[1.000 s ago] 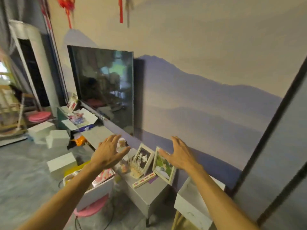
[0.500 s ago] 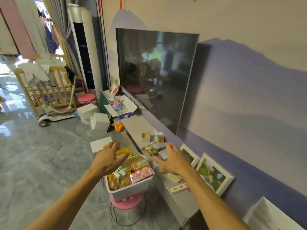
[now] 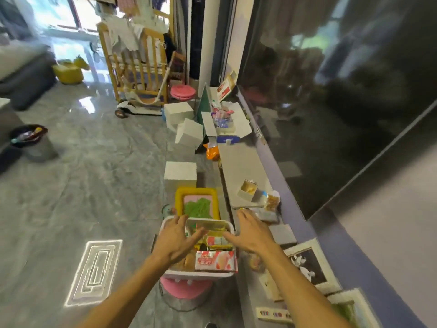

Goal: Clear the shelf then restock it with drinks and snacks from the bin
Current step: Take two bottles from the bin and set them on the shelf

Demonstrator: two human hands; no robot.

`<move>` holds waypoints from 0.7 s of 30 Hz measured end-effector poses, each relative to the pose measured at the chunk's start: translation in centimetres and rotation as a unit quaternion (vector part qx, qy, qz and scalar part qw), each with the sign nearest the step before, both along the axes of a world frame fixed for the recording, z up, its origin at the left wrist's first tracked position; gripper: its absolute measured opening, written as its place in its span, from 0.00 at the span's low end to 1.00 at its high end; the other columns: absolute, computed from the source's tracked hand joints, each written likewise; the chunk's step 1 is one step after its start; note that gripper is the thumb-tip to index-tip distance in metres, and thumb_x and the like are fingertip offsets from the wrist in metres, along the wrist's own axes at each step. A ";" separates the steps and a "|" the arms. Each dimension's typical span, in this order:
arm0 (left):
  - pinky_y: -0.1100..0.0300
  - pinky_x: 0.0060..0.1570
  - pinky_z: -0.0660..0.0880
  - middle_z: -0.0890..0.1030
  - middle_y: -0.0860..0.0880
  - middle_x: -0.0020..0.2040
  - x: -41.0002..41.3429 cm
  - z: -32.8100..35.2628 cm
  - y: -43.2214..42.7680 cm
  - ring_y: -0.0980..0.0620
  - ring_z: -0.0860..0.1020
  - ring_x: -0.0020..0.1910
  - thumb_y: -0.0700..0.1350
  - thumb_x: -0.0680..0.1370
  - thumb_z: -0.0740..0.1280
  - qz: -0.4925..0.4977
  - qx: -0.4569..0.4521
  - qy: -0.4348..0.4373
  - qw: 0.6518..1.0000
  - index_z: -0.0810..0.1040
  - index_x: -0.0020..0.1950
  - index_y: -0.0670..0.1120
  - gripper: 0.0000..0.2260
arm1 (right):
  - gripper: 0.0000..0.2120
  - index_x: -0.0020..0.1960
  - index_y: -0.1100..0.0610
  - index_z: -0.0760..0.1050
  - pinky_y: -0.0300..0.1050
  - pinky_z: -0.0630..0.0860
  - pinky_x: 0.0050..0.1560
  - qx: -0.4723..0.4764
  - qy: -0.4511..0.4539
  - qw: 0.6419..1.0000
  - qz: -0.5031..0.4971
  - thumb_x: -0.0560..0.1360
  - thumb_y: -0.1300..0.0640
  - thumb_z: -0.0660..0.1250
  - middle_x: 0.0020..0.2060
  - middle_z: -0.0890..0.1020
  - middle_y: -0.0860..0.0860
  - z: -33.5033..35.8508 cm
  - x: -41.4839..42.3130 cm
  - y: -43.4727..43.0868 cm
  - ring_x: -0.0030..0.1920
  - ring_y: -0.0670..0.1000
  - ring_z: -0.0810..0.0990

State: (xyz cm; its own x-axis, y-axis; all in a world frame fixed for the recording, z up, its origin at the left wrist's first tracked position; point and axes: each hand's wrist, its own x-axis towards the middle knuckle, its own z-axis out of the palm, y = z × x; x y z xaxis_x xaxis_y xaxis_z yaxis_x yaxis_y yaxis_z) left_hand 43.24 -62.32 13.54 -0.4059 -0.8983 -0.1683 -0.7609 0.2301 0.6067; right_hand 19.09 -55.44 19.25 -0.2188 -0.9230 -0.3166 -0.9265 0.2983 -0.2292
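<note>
A white bin [image 3: 201, 273] full of snack packs rests on a pink stool [image 3: 186, 288] beside the low grey shelf [image 3: 241, 166]. A pink-and-white snack box [image 3: 216, 261] lies at the bin's near edge. My left hand [image 3: 173, 240] hovers over the bin's left side, fingers spread, holding nothing. My right hand [image 3: 251, 233] hovers over the bin's right rim, also open and empty. On the shelf stand a small open white box [image 3: 247, 190] and a few wrapped snacks [image 3: 272, 201].
Framed pictures [image 3: 309, 263] lean on the shelf at the near right. A large dark TV [image 3: 331, 91] hangs above it. White boxes [image 3: 181, 174], a yellow tray [image 3: 197, 203] and a wooden crib [image 3: 134, 65] stand on the grey floor. A bucket [image 3: 30, 143] sits far left.
The view has swung left and down from the wall to the bin. Both hands have come together over the bin, still empty.
</note>
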 end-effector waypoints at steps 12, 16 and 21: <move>0.57 0.54 0.73 0.82 0.56 0.55 -15.7 -20.7 -1.7 0.55 0.80 0.53 0.65 0.72 0.77 0.426 0.280 0.225 0.830 0.74 0.60 0.54 0.25 | 0.39 0.82 0.53 0.59 0.57 0.73 0.69 0.107 0.023 0.972 0.210 0.80 0.33 0.63 0.80 0.65 0.52 -25.9 -8.7 -17.9 0.77 0.57 0.68; 0.56 0.46 0.71 0.79 0.56 0.47 -19.5 -27.8 -3.3 0.50 0.79 0.51 0.64 0.73 0.77 0.499 0.349 0.210 0.765 0.72 0.54 0.47 0.25 | 0.34 0.81 0.53 0.62 0.56 0.74 0.64 0.111 0.014 0.967 0.230 0.82 0.36 0.65 0.76 0.71 0.52 -34.5 -9.1 -19.8 0.73 0.58 0.73; 0.53 0.50 0.76 0.83 0.52 0.53 -20.6 -33.1 -4.5 0.47 0.82 0.54 0.72 0.71 0.73 0.533 0.331 0.169 0.760 0.78 0.62 0.46 0.34 | 0.32 0.76 0.54 0.69 0.58 0.74 0.66 0.085 0.020 0.964 0.253 0.79 0.37 0.69 0.69 0.75 0.52 -40.1 -10.2 -20.7 0.70 0.57 0.73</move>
State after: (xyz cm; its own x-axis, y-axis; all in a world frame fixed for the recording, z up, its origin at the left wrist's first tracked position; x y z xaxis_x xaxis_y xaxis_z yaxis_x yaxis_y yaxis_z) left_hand 22.66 -66.83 -19.57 0.3723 -0.5123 -0.7739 -0.0761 -0.8479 0.5247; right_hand 8.93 -76.10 -20.85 0.2300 -0.8507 -0.4726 -0.9703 -0.1632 -0.1784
